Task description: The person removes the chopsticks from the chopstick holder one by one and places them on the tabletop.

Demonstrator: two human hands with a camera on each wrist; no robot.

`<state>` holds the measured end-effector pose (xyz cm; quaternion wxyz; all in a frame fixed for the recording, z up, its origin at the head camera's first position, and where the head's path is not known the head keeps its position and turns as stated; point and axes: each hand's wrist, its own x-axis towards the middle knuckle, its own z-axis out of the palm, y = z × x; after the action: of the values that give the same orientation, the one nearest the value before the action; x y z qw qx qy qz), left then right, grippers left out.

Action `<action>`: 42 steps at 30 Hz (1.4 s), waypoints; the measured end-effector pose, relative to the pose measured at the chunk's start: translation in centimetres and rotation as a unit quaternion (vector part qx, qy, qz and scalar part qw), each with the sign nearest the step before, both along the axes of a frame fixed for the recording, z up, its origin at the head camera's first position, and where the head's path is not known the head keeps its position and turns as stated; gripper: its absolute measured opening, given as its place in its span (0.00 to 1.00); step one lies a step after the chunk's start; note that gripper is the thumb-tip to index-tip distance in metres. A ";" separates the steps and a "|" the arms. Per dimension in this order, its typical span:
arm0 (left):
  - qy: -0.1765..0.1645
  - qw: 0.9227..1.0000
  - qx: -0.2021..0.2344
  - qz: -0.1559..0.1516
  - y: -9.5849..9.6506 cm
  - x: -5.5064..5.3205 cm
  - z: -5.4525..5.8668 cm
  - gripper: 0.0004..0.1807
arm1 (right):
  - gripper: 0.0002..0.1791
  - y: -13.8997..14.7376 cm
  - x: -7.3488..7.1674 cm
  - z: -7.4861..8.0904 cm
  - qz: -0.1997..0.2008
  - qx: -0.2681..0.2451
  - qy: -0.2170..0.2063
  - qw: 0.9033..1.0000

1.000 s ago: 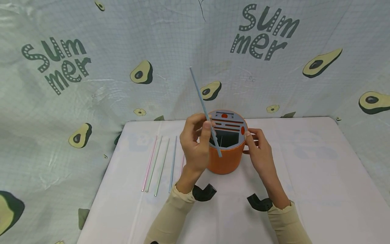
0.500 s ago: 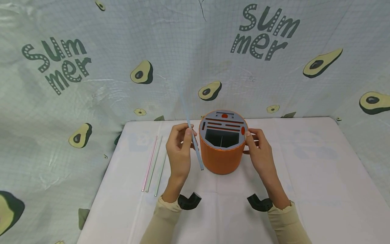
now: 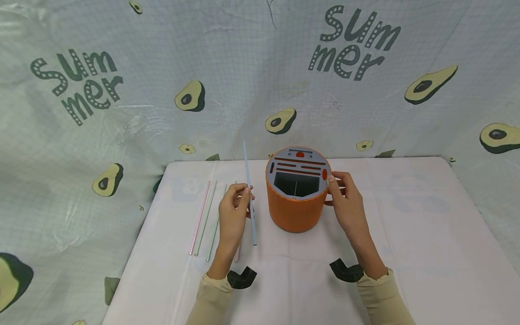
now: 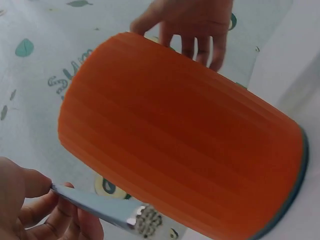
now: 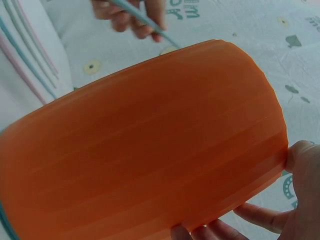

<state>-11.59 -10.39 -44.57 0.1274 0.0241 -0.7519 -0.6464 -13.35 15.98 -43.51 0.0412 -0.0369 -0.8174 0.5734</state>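
Observation:
My left hand (image 3: pixel 233 219) pinches a thin light-blue stick (image 3: pixel 247 167) between thumb and fingers, left of an orange round container (image 3: pixel 294 214). The stick stands nearly upright, leaning slightly left at its top. In the left wrist view, the near end of the stick (image 4: pixel 95 202) looks shiny and bumpy. A grey lid (image 3: pixel 280 180) with slots and a dark rectangular opening tops the container. On its right side my right hand (image 3: pixel 347 203) holds it, thumb at the rim and fingers along the wall. Some right fingers are hidden behind the container in the head view.
Left of the container lie a pink stick (image 3: pixel 199 218), a green stick (image 3: pixel 206 216) and more thin sticks, partly behind my left hand. The white table (image 3: pixel 406 253) meets an avocado-print sheet (image 3: pixel 227 54) at its back edge.
My left hand has moved left and down with the blue stick, from in front of the container's opening to beside the container. The right hand and container have stayed put.

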 end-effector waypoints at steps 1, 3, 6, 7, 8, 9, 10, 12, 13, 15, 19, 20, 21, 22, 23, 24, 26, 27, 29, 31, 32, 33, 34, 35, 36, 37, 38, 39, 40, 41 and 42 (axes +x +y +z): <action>-0.009 1.000 0.000 -0.001 -0.1 0.0 -0.4 0.11 | 0.31 0.0 0.0 0.0 0.000 0.000 0.000 1.000; -0.027 1.000 0.002 -0.002 -0.2 0.1 -1.1 0.11 | 0.31 0.0 0.0 0.0 -0.001 0.000 -0.002 1.000; -0.051 0.999 -0.003 -0.003 -0.2 0.3 -1.9 0.10 | 0.31 0.0 0.0 -0.1 -0.001 0.000 -0.002 1.000; -0.059 0.998 -0.005 -0.004 -0.3 0.4 -2.1 0.10 | 0.31 0.0 0.0 -0.1 0.000 0.000 -0.001 1.000; -0.067 0.998 -0.008 -0.004 -0.3 0.4 -2.3 0.10 | 0.31 0.0 0.0 -0.1 0.000 -0.001 0.000 1.000; -0.075 0.997 -0.012 -0.005 -0.4 0.5 -2.4 0.10 | 0.31 0.1 0.0 -0.1 0.000 -0.002 0.001 1.000; -0.083 0.996 -0.019 -0.005 -0.4 0.6 -2.6 0.10 | 0.31 0.1 0.0 -0.1 0.001 -0.002 0.002 1.000; -0.098 0.995 -0.033 -0.007 -0.5 0.8 -2.9 0.11 | 0.31 0.1 0.0 -0.1 0.000 0.000 0.002 1.000; -0.105 0.993 -0.045 -0.007 -0.5 0.9 -3.1 0.11 | 0.31 0.1 0.0 -0.1 0.000 0.001 0.002 1.000; -0.116 0.990 -0.076 -0.004 -0.5 1.1 -3.5 0.11 | 0.31 0.1 0.0 -0.1 -0.001 0.003 0.001 1.000; -0.128 0.978 -0.166 0.010 -0.3 1.3 -4.3 0.12 | 0.31 0.1 0.0 0.0 -0.001 0.003 0.002 1.000; -0.130 0.974 -0.187 0.015 -0.2 1.4 -4.4 0.12 | 0.31 0.1 0.0 0.0 -0.001 0.003 0.002 1.000; -0.130 0.969 -0.210 0.019 -0.1 1.4 -4.6 0.12 | 0.31 0.1 0.0 0.0 -0.001 0.003 0.002 1.000; -0.130 0.964 -0.231 0.024 0.0 1.5 -4.8 0.12 | 0.31 0.1 -0.1 0.0 -0.001 0.004 0.002 1.000; -0.130 0.959 -0.248 0.027 0.0 1.5 -5.0 0.12 | 0.31 0.1 -0.1 0.0 -0.001 0.004 0.002 1.000; -0.131 0.955 -0.263 0.030 0.1 1.5 -5.2 0.12 | 0.31 0.1 -0.1 0.0 -0.001 0.005 0.001 1.000; -0.129 0.949 -0.287 0.035 0.3 1.5 -5.5 0.13 | 0.31 0.1 -0.1 0.0 -0.001 0.006 0.000 1.000; -0.128 0.946 -0.297 0.035 0.3 1.6 -5.6 0.13 | 0.31 0.1 -0.1 0.0 -0.001 0.006 0.000 1.000; -0.124 0.942 -0.309 0.035 0.4 1.6 -5.9 0.13 | 0.32 0.1 -0.2 0.0 -0.002 0.004 -0.001 1.000; -0.119 0.939 -0.321 0.035 0.5 1.6 -6.1 0.13 | 0.32 0.1 -0.2 0.0 -0.002 0.004 -0.001 1.000; -0.116 0.937 -0.328 0.036 0.6 1.6 -6.3 0.12 | 0.32 0.1 -0.2 0.0 -0.002 0.005 -0.002 1.000; -0.112 0.935 -0.334 0.036 0.6 1.6 -6.4 0.12 | 0.31 0.1 -0.2 0.0 -0.002 0.005 -0.002 1.000; -0.110 0.933 -0.340 0.038 0.7 1.6 -6.6 0.12 | 0.31 0.1 -0.2 0.0 -0.002 0.005 -0.002 1.000; -0.110 0.931 -0.346 0.040 0.7 1.5 -6.8 0.12 | 0.31 0.1 -0.2 0.0 -0.001 0.005 -0.003 1.000; -0.111 0.929 -0.352 0.042 0.7 1.5 -6.9 0.12 | 0.31 0.1 -0.2 0.0 0.000 0.005 -0.003 1.000; -0.111 0.927 -0.356 0.044 0.7 1.5 -7.1 0.11 | 0.31 0.1 -0.2 -0.1 0.000 0.004 -0.002 1.000; -0.112 0.924 -0.362 0.044 0.7 1.4 -7.3 0.11 | 0.31 0.1 -0.2 -0.1 0.000 0.004 -0.001 1.000; -0.112 0.923 -0.365 0.045 0.8 1.4 -7.4 0.11 | 0.31 0.1 -0.2 0.0 0.000 0.003 -0.001 1.000; -0.113 0.921 -0.369 0.046 0.7 1.4 -7.6 0.11 | 0.31 0.1 -0.2 0.0 0.001 0.004 0.000 1.000; -0.114 0.920 -0.372 0.046 0.7 1.3 -7.7 0.11 | 0.32 0.1 -0.2 0.0 0.001 0.004 0.001 1.000; -0.113 0.918 -0.377 0.046 0.8 1.3 -7.9 0.11 | 0.32 0.1 -0.2 0.0 0.000 0.004 0.001 1.000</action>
<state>-10.25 -9.64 -52.45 0.0709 0.0816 -0.9475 -0.3010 -13.55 16.05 -43.52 0.0419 -0.0358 -0.8198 0.5700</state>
